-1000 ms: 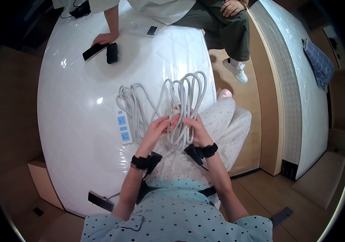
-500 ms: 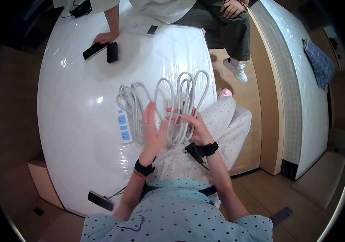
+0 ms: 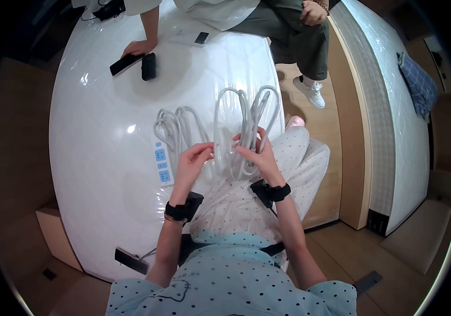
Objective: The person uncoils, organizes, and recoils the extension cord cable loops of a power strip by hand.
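Loops of a grey cable [image 3: 246,113] hang in my right hand [image 3: 262,159], whose fingers and thumb are closed around the bundle above my lap. My left hand [image 3: 192,160] pinches one strand at the left side of these loops, fingertips and thumb together. Further left, more loops of the same cable [image 3: 175,129] lie on the plastic-covered mattress [image 3: 99,163]. Beside them is a white power strip [image 3: 163,167] with blue sockets, its right edge close to the cable. Where the cable joins the strip cannot be made out.
Another person sits at the far edge, one hand [image 3: 140,47] resting by a black phone [image 3: 125,64]. A black case [image 3: 149,67] lies next to it, and a white box [image 3: 183,37] behind. A dark device [image 3: 131,260] with a lead lies near my left elbow.
My left hand has turned from an upright, extended pose to a pinch on the cable. My right hand has shifted slightly up and right with the loops, one now drawn wider to the left.
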